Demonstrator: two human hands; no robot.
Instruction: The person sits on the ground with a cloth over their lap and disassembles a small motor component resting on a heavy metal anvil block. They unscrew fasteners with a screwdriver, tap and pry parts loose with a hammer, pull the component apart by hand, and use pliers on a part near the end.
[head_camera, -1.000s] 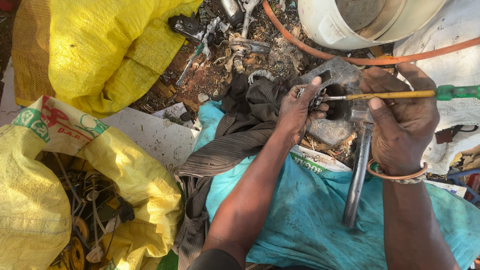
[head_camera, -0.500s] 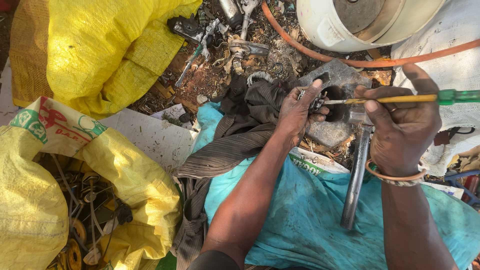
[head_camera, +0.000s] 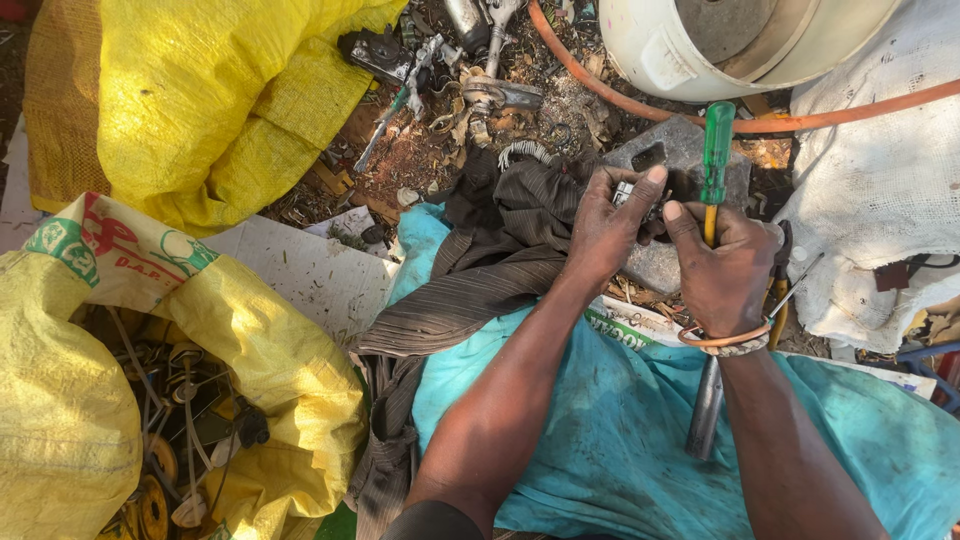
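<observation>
both hands over grey stone block, small metal part between them

left hand (head_camera: 605, 225) pinches the small metal part (head_camera: 627, 192) at its fingertips, above the stone block (head_camera: 680, 160). right hand (head_camera: 722, 270), just beside, is closed around a screwdriver (head_camera: 715, 165), green handle pointing up.

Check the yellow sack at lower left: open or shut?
Open. The yellow sack gapes at its mouth, showing dark scrap parts inside.
</observation>
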